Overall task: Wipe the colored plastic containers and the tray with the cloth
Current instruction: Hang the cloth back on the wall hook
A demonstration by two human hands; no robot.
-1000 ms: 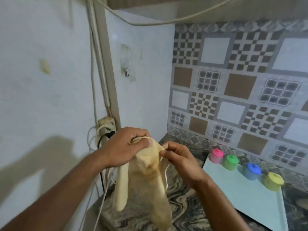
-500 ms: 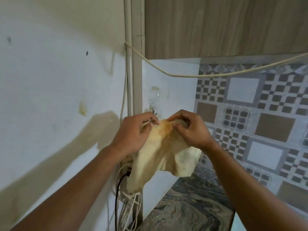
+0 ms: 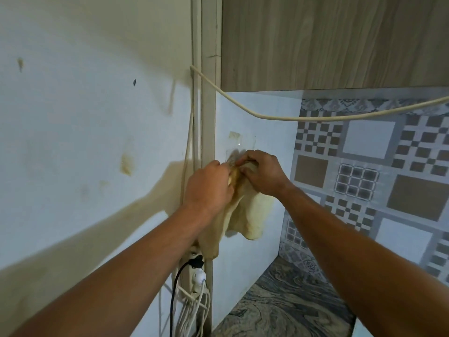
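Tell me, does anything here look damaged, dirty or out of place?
Yes. The white wall has yellowish stains and drip marks left of the corner trim. A cream cable sags loose across the tiled wall under the cabinet. The cloth that both hands hold against the wall looks yellowed.

This is a home kitchen corner. A wood-grain wall cabinet hangs above a grey-and-brown patterned tile backsplash and a swirled grey marble-look worktop. On the stained white wall, a crowded socket with trailing cables suggests a lived-in house.
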